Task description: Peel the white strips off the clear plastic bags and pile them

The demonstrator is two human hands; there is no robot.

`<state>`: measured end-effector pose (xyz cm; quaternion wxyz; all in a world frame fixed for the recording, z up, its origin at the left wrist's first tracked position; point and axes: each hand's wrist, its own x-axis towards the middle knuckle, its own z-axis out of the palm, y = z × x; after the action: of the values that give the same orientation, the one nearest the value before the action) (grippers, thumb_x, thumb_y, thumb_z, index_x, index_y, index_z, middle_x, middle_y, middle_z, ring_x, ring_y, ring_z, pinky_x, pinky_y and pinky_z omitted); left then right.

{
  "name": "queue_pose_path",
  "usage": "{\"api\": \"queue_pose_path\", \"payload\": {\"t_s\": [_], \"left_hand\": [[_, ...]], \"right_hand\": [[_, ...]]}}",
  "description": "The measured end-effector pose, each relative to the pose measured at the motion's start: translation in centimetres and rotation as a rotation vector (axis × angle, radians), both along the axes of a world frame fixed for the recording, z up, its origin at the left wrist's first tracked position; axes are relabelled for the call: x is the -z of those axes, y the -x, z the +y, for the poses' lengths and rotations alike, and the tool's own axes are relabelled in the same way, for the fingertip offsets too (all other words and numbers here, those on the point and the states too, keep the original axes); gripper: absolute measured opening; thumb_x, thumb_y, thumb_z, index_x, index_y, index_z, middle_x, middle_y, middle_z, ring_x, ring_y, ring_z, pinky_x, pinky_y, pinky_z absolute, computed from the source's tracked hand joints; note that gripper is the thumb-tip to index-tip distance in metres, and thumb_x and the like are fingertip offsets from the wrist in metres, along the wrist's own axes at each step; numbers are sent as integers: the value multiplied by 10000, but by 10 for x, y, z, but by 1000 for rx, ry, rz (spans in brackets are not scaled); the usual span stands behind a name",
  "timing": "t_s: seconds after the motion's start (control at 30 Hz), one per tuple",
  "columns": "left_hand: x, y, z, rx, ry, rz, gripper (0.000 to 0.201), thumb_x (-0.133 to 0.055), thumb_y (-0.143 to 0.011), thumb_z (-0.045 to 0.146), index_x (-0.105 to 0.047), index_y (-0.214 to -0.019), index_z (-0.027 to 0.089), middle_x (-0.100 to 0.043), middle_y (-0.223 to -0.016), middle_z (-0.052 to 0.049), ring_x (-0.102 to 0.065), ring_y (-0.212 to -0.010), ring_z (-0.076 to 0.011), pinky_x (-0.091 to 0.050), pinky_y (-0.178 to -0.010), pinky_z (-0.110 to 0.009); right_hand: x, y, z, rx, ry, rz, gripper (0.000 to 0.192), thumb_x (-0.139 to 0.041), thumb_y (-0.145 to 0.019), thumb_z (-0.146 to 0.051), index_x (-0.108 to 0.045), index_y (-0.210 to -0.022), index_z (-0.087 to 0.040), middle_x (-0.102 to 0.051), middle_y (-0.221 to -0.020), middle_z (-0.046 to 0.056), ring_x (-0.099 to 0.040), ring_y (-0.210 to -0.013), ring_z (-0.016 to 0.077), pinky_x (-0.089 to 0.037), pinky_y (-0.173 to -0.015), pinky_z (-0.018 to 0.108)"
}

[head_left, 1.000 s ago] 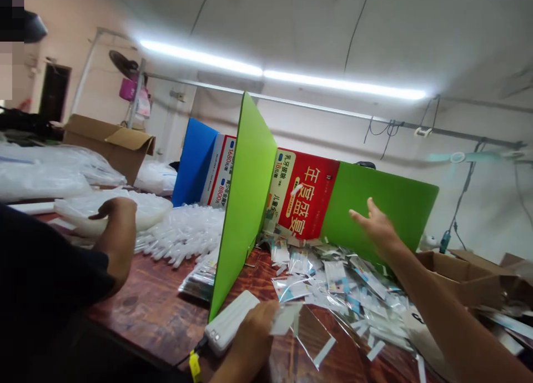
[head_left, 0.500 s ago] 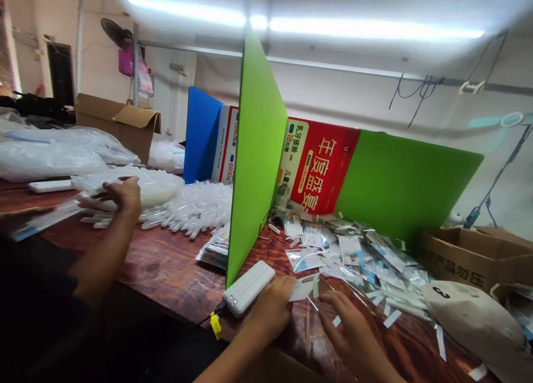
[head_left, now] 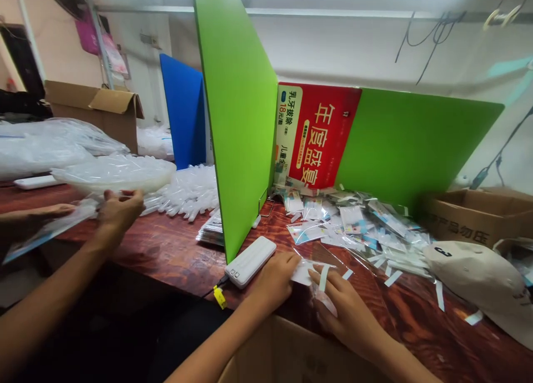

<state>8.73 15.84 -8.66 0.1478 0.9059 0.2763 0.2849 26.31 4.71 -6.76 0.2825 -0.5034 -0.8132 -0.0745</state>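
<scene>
My left hand (head_left: 272, 277) rests on the brown wooden table (head_left: 175, 255) beside a white power bank (head_left: 250, 261) and pinches a small white packet (head_left: 303, 272). My right hand (head_left: 345, 308) meets it from the right, fingers closed on a clear plastic sleeve (head_left: 322, 294) with a white strip, which overlaps the packet. Both hands are at the table's near edge. A loose pile of small printed packets (head_left: 353, 222) lies just beyond them.
A green divider (head_left: 241, 122) stands left of my hands, with a red poster (head_left: 318, 136) behind the pile. A co-worker's hand (head_left: 120, 208) works left of the divider near clear tubes (head_left: 187, 191). A cardboard box (head_left: 474, 213) and a beige cap (head_left: 474, 275) sit at right.
My right hand came down from the green panel to the table edge and took hold of the clear sleeve beside my left hand. The view tilted downward.
</scene>
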Motion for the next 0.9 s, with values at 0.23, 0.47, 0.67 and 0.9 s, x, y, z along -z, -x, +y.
{"api": "queue_pose_path", "payload": {"t_s": [0.23,0.47,0.67,0.9], "left_hand": [[-5,-2,-6,95,-122,28,543,-465,-694,-43,-591,-1184,154,-641,-1259,-151,-552,-1227,-280,-416,-1071,-477],[-9,-2,-9,108,-131,-24,571,-441,-705,-50,-555,-1251,72,-625,-1275,-217,-569,-1212,-318,-432,-1048,-512],[-12,0,-15,174,-5,-88,568,-482,-683,-24,-565,-1234,85,-659,-1218,-196,-598,-1155,-328,-459,-994,-483],[-34,1,-35,377,353,-275,293,-502,-943,274,-560,-1217,186,-687,-1066,-63,-631,-908,-190,-489,-798,-266]], "right_hand": [[-4,6,-6,-33,221,-123,644,-531,-815,-103,-435,-1441,-220,-503,-1428,135,-478,-1311,281,-440,-1049,470],[-14,11,-9,-31,225,-42,610,-494,-836,-125,-435,-1440,-188,-472,-1446,162,-450,-1335,295,-403,-1074,507],[-24,7,-11,-100,167,66,464,-528,-872,-237,-539,-1329,-156,-609,-1284,165,-558,-1222,292,-473,-1011,456],[-41,18,-17,70,-335,122,160,-542,-938,-174,-592,-1084,-217,-671,-1002,73,-618,-965,231,-481,-822,355]]}}
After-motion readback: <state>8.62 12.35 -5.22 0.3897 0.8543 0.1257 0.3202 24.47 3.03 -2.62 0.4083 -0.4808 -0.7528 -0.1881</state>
